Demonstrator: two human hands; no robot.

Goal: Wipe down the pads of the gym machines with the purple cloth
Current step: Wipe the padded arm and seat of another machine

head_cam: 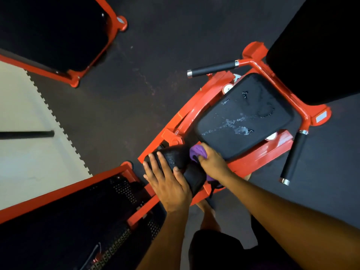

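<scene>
Looking straight down on a red steel machine frame (196, 106) and its black padding. The left hand (167, 184) lies flat on the black roller pad (176, 157), fingers straight and spread over its rounded, faintly pebbled vinyl — an open grip, bracing the pad and holding nothing. Right beside it, the right hand (212, 162) has its grip closed around the purple cloth (197, 152), a soft crumpled bunch pushed against the roller pad just where that meets the seat's near corner; a bit more purple peeks out under the wrist. The seat pad (245, 115) is a broad rounded rectangle of matte black upholstery, and it is wet — foamy streaks and glossy beads of liquid lie across its middle. Two cylindrical black handles with chrome end caps stick out either side of the seat: one (212, 68) above, one (293, 157) to the right. The floor (136, 75) is dark speckled rubber, meeting a pale mat (29, 152) along a jigsaw-toothed edge.
</scene>
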